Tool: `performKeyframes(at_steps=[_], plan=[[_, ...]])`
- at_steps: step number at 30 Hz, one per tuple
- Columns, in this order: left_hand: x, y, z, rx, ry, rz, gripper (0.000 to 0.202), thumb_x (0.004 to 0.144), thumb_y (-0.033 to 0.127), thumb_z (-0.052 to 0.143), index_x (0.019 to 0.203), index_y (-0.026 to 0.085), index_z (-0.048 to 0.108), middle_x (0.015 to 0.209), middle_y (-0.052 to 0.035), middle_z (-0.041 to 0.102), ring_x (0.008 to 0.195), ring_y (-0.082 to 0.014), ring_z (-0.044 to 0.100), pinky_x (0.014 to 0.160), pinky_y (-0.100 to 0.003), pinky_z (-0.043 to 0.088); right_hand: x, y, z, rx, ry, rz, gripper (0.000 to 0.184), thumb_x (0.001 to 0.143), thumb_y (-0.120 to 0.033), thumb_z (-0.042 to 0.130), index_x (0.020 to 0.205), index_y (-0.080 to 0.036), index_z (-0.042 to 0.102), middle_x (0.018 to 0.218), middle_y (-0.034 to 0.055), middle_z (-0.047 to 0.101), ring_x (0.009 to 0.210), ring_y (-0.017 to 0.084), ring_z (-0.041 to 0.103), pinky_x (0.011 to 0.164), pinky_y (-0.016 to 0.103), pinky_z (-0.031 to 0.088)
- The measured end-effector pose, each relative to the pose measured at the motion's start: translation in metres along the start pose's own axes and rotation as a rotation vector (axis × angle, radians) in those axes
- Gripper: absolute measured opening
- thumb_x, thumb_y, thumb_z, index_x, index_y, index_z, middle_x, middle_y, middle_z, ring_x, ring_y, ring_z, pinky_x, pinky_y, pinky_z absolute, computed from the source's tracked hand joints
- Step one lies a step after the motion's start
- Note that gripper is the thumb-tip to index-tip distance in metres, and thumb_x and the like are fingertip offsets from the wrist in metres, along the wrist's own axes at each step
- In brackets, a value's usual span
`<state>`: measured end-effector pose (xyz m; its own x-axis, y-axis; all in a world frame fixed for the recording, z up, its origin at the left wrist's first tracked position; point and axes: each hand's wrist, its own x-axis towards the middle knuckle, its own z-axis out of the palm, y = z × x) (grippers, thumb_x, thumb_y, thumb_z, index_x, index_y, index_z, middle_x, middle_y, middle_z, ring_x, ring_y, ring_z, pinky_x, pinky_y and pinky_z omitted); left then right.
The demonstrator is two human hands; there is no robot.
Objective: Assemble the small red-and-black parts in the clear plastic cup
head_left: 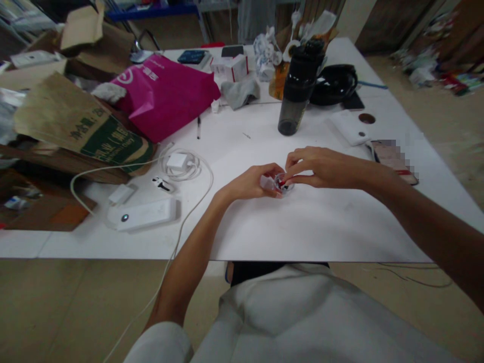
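Both my hands meet over the middle of the white table (pixel 302 227). My left hand (pixel 253 182) curls its fingers around a small clear plastic piece (pixel 279 183) with red and black parts inside. My right hand (pixel 315 166) pinches the same small piece from the right with thumb and forefinger. What exactly the piece is stays too small to tell.
A dark water bottle (pixel 297 91) stands behind my hands. A magenta bag (pixel 166 96) and brown paper bags (pixel 75 126) fill the left. A white charger with cable (pixel 177 162), a white box (pixel 141 214), a power bank (pixel 350 128) and a black pouch (pixel 335 83) also lie on the table.
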<state>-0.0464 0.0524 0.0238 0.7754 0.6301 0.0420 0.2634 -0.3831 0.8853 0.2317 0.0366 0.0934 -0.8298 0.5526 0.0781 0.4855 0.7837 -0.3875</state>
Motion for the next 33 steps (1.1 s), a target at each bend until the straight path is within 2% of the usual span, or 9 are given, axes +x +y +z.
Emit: performKeyframes(at_steps=[8,18,27,33], plan=[[0.000,-0.001,0.000,-0.003,-0.002,-0.009,0.051,0.084,0.044,0.098,0.126,0.024,0.077,0.125,-0.0062,0.083,0.118,-0.0279,0.076,0.113,-0.045,0.055,0.005,0.003,0.011,0.023,0.109,-0.022,0.025,0.112,-0.036,0.068,0.111,-0.029,0.092,0.111,0.0091,0.080,0.101,0.026,0.070,0.092,0.040,0.048],[0.000,0.000,0.000,0.021,0.008,-0.010,0.048,0.084,0.044,0.097,0.123,0.024,0.077,0.121,-0.0052,0.081,0.116,-0.0268,0.074,0.110,-0.044,0.055,0.002,0.008,0.023,0.048,0.122,0.024,0.020,0.108,-0.036,0.074,0.107,-0.030,0.093,0.110,0.0088,0.078,0.098,0.026,0.070,0.092,0.041,0.047],[0.001,-0.001,-0.001,0.014,0.002,-0.001,0.051,0.085,0.044,0.098,0.126,0.024,0.077,0.124,-0.0064,0.081,0.116,-0.0263,0.074,0.111,-0.043,0.054,-0.004,0.009,0.019,0.095,0.154,0.057,0.021,0.107,-0.038,0.075,0.113,-0.030,0.093,0.113,0.0081,0.077,0.098,0.025,0.071,0.089,0.038,0.050],[0.000,0.000,0.000,0.025,0.011,-0.006,0.050,0.084,0.043,0.097,0.125,0.025,0.077,0.123,-0.0058,0.082,0.116,-0.0265,0.074,0.110,-0.044,0.055,-0.008,-0.002,0.015,0.111,0.205,0.046,0.018,0.106,-0.037,0.075,0.113,-0.029,0.091,0.116,0.0081,0.075,0.101,0.025,0.070,0.091,0.039,0.053]])
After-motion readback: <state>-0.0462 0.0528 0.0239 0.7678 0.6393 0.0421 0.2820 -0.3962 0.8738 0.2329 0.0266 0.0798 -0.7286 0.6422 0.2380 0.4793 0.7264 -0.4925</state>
